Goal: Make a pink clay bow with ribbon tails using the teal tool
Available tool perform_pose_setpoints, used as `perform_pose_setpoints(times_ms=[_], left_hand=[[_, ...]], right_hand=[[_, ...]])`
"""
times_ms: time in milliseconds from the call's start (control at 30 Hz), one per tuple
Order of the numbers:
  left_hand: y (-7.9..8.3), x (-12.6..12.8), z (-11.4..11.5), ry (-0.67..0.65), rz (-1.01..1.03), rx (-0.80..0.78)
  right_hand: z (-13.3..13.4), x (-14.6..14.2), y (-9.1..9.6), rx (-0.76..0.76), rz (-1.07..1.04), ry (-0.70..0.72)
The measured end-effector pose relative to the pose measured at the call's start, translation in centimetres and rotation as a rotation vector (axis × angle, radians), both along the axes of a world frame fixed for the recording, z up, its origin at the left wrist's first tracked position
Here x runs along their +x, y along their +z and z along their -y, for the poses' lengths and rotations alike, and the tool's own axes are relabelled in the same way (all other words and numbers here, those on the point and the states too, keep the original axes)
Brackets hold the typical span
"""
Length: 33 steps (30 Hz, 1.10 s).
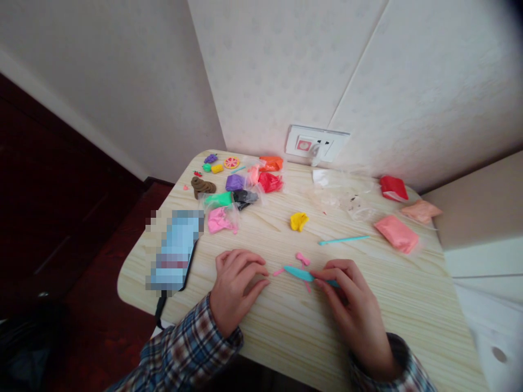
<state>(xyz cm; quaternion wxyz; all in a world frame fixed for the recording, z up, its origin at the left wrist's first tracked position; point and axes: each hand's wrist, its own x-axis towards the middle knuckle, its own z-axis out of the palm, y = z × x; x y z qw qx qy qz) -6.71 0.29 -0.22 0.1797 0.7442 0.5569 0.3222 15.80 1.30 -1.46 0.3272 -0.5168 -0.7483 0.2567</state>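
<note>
Right hand [351, 305] pinched on tool [300, 273], pen-fashion for fine control, blade low beside pink strip [278, 271] on table [408, 305]; left hand [237, 283] alongside, fingers loosely curled, empty, seemingly bracing; bow [302, 258] just beyond.

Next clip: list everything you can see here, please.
table: one, light wood, under everything
phone: one, dark, screen blurred, table's left edge
bagged clay pieces: many, mixed colours, far left
yellow clay lump: one, yellow, centre
pink bow: one, pink, near centre front
teal stick: one, teal, right of centre
clay packs: three, red, peach, pink, far right
wall socket: one, white, behind table
left hand: one, curled on table
right hand: one, pinching teal blade tool
</note>
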Motion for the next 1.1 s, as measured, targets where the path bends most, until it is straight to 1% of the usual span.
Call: perform_pose_setpoints(times_ms=[300, 467, 533, 867, 1100], left_hand=[[-0.2, 0.0, 0.1, 0.042, -0.005, 0.014], [-0.2, -0.2, 0.2, 0.104, -0.02, 0.031], [-0.2, -0.2, 0.3, 0.116, -0.031, 0.029], [0.1, 0.1, 0.0, 0.077, -0.04, 0.0], [0.1, 0.3, -0.1, 0.064, -0.028, -0.019]], right_hand=[[0.3, -1.0, 0.0, 0.006, 0.0, 0.019], [0.4, -1.3, 0.2, 0.01, -0.018, 0.078], [0.4, -1.4, 0.3, 0.013, -0.018, 0.082], [0.3, -2.2, 0.3, 0.039, -0.016, 0.079], [0.4, -1.9, 0.2, 0.018, -0.044, 0.046]])
